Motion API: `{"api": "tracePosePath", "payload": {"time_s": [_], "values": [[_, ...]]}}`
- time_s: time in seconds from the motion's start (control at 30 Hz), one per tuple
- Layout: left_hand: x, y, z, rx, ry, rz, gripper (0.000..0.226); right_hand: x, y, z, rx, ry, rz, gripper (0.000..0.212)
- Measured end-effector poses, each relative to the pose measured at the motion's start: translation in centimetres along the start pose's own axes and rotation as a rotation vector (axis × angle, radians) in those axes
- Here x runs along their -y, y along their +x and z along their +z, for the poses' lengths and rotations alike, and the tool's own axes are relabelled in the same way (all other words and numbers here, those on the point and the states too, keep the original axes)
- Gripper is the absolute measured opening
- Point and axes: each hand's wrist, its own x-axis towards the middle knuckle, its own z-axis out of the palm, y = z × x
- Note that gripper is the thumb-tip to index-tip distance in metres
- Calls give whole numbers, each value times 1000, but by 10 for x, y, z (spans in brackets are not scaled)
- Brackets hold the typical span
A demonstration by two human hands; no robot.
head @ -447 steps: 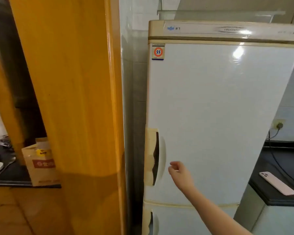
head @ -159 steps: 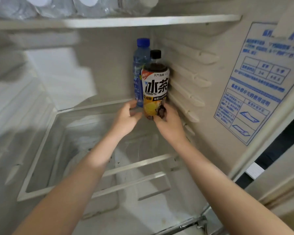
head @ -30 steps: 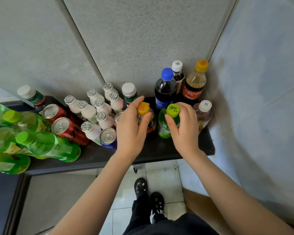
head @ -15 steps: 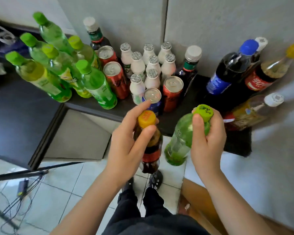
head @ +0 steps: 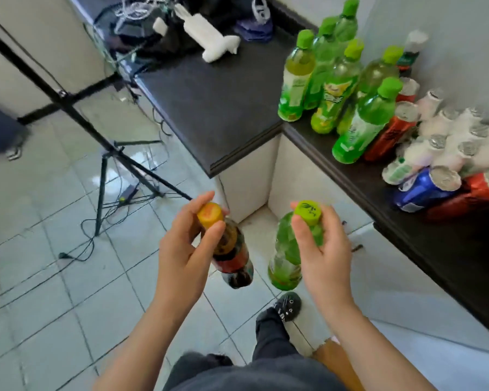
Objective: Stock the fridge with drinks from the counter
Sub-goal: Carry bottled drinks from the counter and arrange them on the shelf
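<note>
Left hand (head: 181,258) grips the neck of a dark-brown plastic bottle with an orange cap and red label (head: 232,258), fingers curled under the cap, and the right hand (head: 322,249) holds a clear green plastic bottle with a lime cap (head: 284,258) the same way. Both bottles hang side by side, close but apart, over the pale tiled floor (head: 68,292), clear of the black stone counter (head: 209,103). More green-capped bottles (head: 336,88), a blue can (head: 424,190) and small white foil-topped bottles (head: 435,153) crowd that counter on the right, and a black tripod (head: 105,153) stands on the left.
</note>
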Motion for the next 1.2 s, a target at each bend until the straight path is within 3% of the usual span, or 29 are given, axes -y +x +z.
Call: {"api": "tracePosePath", "payload": {"time_s": [0.27, 0.5, 0.87, 1.2], "values": [[12, -121, -173, -321, 137, -12, 37, 48, -111, 156, 317, 116, -82, 24], [25, -246, -306, -724, 192, -97, 38, 85, -220, 287, 702, 204, -191, 15], [37, -404, -436, -1441, 173, -214, 34, 134, -381, 466, 1316, 114, -334, 20], [57, -521, -563, -1926, 180, -390, 34, 162, -566, 651, 1840, 175, -416, 9]]}}
